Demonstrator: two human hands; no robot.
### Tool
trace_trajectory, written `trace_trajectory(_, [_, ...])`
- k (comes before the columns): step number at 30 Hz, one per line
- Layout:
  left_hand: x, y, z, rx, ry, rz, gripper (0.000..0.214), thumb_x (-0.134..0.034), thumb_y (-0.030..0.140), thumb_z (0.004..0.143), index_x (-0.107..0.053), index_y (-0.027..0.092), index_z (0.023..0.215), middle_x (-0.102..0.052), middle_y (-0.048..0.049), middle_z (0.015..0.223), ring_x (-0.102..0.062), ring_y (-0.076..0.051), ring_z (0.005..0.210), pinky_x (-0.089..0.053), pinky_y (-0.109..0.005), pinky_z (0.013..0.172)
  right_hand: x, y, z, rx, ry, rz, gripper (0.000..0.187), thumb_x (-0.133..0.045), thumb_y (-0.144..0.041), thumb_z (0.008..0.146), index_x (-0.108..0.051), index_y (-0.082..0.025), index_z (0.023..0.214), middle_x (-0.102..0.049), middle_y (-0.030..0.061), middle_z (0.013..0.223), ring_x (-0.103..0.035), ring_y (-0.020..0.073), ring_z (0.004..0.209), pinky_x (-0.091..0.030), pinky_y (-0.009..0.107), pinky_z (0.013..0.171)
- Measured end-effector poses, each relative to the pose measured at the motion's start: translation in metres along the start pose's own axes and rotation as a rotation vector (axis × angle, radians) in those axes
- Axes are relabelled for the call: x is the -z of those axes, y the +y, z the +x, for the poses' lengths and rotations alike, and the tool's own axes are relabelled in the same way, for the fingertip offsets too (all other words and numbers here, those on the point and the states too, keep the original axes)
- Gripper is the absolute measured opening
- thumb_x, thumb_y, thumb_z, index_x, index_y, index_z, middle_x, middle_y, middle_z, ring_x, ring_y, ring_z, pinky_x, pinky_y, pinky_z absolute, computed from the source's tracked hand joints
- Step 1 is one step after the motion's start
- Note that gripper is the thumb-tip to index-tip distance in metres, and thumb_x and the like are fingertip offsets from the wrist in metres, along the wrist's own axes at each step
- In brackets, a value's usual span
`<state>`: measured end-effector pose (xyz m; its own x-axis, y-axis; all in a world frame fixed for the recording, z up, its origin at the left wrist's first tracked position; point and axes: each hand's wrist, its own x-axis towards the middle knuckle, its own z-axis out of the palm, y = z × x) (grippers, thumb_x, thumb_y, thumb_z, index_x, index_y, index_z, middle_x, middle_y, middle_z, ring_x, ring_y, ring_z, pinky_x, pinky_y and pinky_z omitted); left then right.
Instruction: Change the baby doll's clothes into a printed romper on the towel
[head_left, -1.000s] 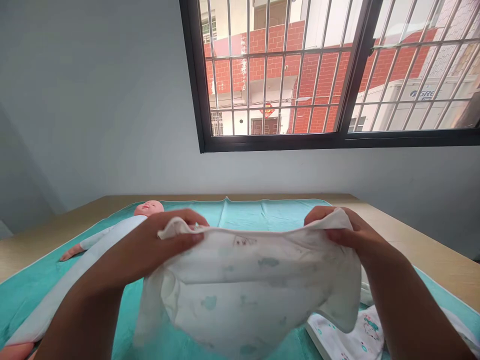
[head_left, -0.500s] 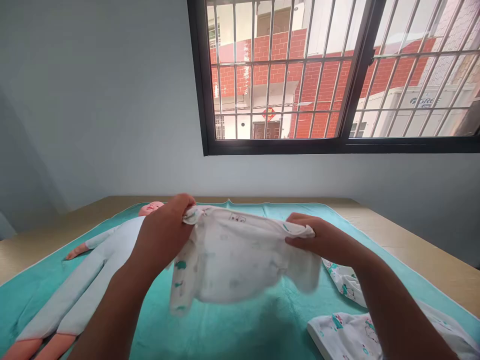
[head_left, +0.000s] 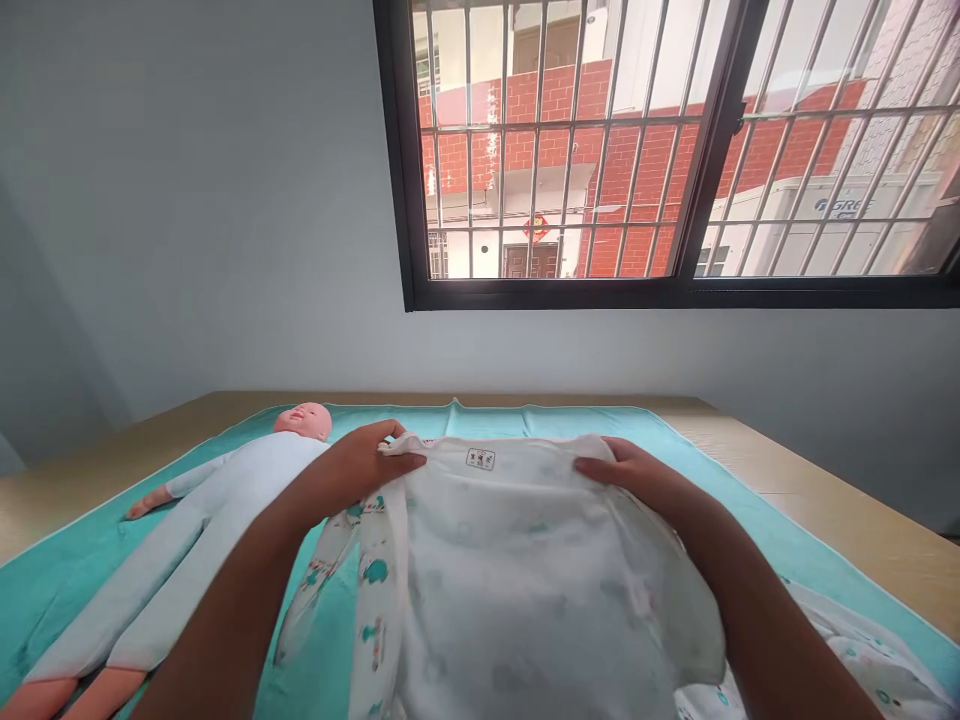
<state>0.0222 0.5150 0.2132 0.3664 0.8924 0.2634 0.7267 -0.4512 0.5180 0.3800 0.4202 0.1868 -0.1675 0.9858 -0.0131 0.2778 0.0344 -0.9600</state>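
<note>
Between my two hands hangs a white baby shirt [head_left: 517, 570] with green and red prints, its pale inner side and a small printed label facing me. My left hand [head_left: 367, 462] pinches the top edge at the left. At the right end of the same edge, my right hand [head_left: 626, 468] grips the cloth between thumb and fingers. A printed sleeve dangles below my left hand; the shirt's lower end runs out of view. Left of my left arm lies a baby doll [head_left: 202, 530] on its back in a white body, its far arm partly hidden.
A turquoise cloth [head_left: 315, 640] covers much of the wooden table [head_left: 817, 480]. More white printed baby clothes [head_left: 885, 650] lie at the right, partly behind my right arm. A grey wall [head_left: 225, 200] and a barred window [head_left: 555, 290] stand behind the table.
The shirt has spread out and hangs lower and nearer, its label now showing. Both hands have shifted slightly down, still holding the top edge. The doll's head is more exposed.
</note>
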Motion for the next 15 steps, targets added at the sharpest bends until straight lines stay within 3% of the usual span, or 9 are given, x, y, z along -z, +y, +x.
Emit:
trace_trajectory(2, [-0.031, -0.02, 0.018, 0.026, -0.031, 0.105, 0.036, -0.05, 0.054, 0.086, -0.061, 0.023, 0.099, -0.069, -0.0027, 0.088, -0.065, -0.02, 0.077, -0.046, -0.026, 0.06, -0.007, 0.029, 0.026, 0.0, 0.172, -0.152, 0.039, -0.055, -0.056, 0.085, -0.063, -0.02, 0.099, -0.067, 0.0066, 0.1, -0.063, 0.022, 0.088, -0.048, 0.031, 0.074])
trace_trajectory(4, [-0.067, -0.038, 0.032, 0.07, 0.019, 0.273, 0.038, -0.048, 0.043, 0.089, -0.053, 0.02, 0.119, -0.066, -0.0089, 0.108, -0.066, -0.023, 0.088, -0.049, -0.03, 0.07, -0.016, 0.064, 0.053, 0.033, 0.549, -0.388, 0.041, -0.051, -0.056, 0.085, -0.063, -0.02, 0.099, -0.067, 0.0069, 0.101, -0.062, 0.0219, 0.09, -0.047, 0.032, 0.077])
trace_trajectory(5, [-0.085, -0.045, 0.036, 0.069, 0.032, 0.313, 0.041, -0.051, 0.037, 0.088, -0.052, 0.018, 0.124, -0.062, -0.0137, 0.12, -0.064, -0.027, 0.099, -0.049, -0.035, 0.077, -0.019, 0.081, 0.064, 0.03, 0.635, -0.413, 0.043, -0.049, -0.055, 0.086, -0.06, -0.02, 0.108, -0.065, 0.0084, 0.111, -0.061, 0.0223, 0.097, -0.045, 0.032, 0.082])
trace_trajectory(7, [-0.117, -0.051, 0.038, 0.041, 0.045, 0.354, 0.043, -0.052, 0.026, 0.086, -0.051, 0.016, 0.127, -0.052, -0.0182, 0.134, -0.055, -0.033, 0.116, -0.046, -0.045, 0.09, -0.021, 0.114, 0.077, 0.003, 0.691, -0.439, 0.043, -0.047, -0.053, 0.086, -0.06, -0.019, 0.109, -0.064, 0.0096, 0.114, -0.061, 0.0217, 0.098, -0.044, 0.031, 0.083])
trace_trajectory(9, [-0.143, -0.049, 0.035, -0.031, 0.039, 0.359, 0.042, -0.049, 0.019, 0.087, -0.051, 0.017, 0.129, -0.047, -0.0165, 0.141, -0.045, -0.033, 0.129, -0.039, -0.049, 0.103, -0.015, 0.139, 0.08, -0.037, 0.689, -0.452, 0.041, -0.043, -0.052, 0.087, -0.063, -0.019, 0.099, -0.068, 0.0089, 0.105, -0.062, 0.021, 0.092, -0.044, 0.03, 0.081])
trace_trajectory(12, [-0.173, -0.034, 0.025, -0.167, -0.012, 0.337, 0.038, -0.043, 0.02, 0.092, -0.054, 0.02, 0.128, -0.049, -0.0096, 0.143, -0.041, -0.024, 0.135, -0.031, -0.041, 0.114, 0.004, 0.16, 0.074, -0.092, 0.659, -0.478, 0.044, -0.038, -0.052, 0.088, -0.066, -0.019, 0.08, -0.07, 0.0076, 0.086, -0.062, 0.0208, 0.081, -0.042, 0.03, 0.076])
trace_trajectory(15, [-0.195, -0.02, 0.012, -0.257, -0.098, 0.298, 0.042, -0.04, 0.033, 0.096, -0.052, 0.021, 0.134, -0.045, -0.0075, 0.148, -0.036, -0.023, 0.14, -0.031, -0.04, 0.116, 0.023, 0.168, 0.067, -0.119, 0.582, -0.495, 0.043, -0.043, -0.052, 0.085, -0.068, -0.018, 0.077, -0.071, 0.0066, 0.079, -0.062, 0.0202, 0.075, -0.041, 0.029, 0.07])
